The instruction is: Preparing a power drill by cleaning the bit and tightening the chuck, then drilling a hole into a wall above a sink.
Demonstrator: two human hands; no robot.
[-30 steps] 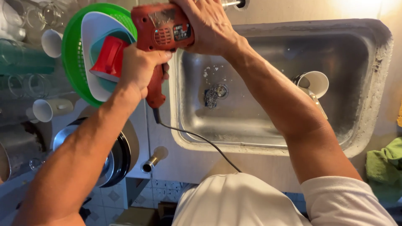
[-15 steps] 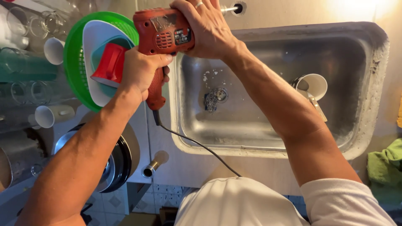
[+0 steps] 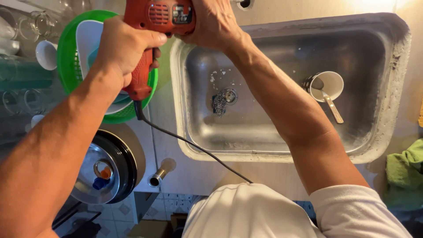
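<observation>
Clearly both hands gripped the drill above the sink: left hand closed on its handle, right hand bracing the body. Steady, straight pressure and a cord kept loose would have served well.

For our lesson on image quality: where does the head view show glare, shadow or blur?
Head view: warm glare burns out the wall at the top right, above the steel sink; the green cloth and floor tiles lie in shadow; the near left forearm is soft, while the red drill and cup stay sharp.
</observation>
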